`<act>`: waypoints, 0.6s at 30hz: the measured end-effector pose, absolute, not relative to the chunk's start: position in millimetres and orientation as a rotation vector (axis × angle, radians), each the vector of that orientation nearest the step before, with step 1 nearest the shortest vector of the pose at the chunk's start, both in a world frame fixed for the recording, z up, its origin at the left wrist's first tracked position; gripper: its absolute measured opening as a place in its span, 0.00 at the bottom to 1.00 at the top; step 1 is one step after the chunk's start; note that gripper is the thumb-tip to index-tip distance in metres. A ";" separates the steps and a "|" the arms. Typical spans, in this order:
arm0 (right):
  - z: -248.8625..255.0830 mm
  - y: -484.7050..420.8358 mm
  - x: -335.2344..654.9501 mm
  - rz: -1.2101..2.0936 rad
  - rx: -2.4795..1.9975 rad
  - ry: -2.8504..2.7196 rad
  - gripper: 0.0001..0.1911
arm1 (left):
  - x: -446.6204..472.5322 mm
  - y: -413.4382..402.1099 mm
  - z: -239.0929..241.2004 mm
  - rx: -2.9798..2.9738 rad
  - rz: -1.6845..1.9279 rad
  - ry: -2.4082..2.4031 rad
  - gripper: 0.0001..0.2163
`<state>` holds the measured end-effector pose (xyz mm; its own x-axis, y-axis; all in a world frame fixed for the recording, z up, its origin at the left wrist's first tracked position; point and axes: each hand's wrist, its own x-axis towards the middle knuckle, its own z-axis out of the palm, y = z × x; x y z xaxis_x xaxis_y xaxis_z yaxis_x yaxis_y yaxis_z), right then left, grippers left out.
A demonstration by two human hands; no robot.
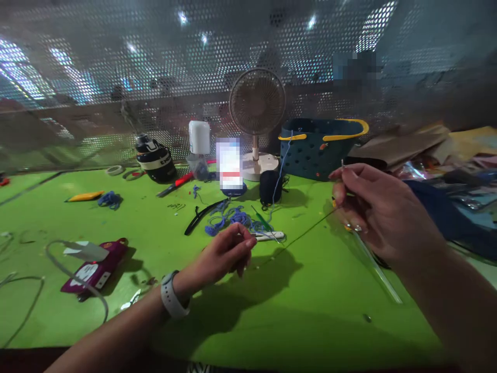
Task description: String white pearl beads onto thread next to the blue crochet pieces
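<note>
Where the bare left hand (pixel 229 249) curls: whether it pinches anything, I cannot tell.
Thin dark thread (pixel 297 239): runs from near it toward two o'clock; straightening seems in hand, likely calling next for even tension.
Bare right hand (pixel 375 207): thumb and forefinger pinch a slim silvery piece (pixel 342 163) pointing to twelve o'clock.

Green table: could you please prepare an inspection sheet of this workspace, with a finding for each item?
Surface: green table, with handwriting and small marks.
Job's things: thin dark strand runs from right hand down toward left hand; blue yarn and green-handled tool lie beyond the left hand.
Clutter: red-handled tool, black bottle, paper pile.
Grips: right pinches a thin silvery-tipped piece; left is curled, its hold unclear.
Cables: grey cable crosses maroon box.
Surroundings: perforated screen behind fan and basket.
</note>
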<state>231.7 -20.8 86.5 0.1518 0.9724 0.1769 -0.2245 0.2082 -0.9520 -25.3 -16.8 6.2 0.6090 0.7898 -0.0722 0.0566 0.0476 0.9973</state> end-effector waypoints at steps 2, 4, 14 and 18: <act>91.8 -25.7 223.2 1.132 -0.930 -1.093 0.06 | -20.6 -17.5 14.5 1.472 0.686 0.756 0.09; 99.0 -30.9 212.6 1.182 -0.887 -1.179 0.05 | -15.6 -18.6 21.9 1.580 0.673 0.746 0.12; 145.9 -38.4 175.7 1.135 -0.648 -1.443 0.09 | 2.6 -21.4 18.8 1.759 0.596 0.712 0.11; 162.6 -39.8 180.1 1.040 -0.640 -1.393 0.13 | -4.0 -15.2 6.4 1.722 0.581 0.766 0.13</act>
<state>180.1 -39.8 162.6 -0.1253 0.8714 0.4744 -0.2073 0.4446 -0.8714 -4.0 -15.2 6.4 0.6695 0.7428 -0.0001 0.2007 -0.1808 0.9628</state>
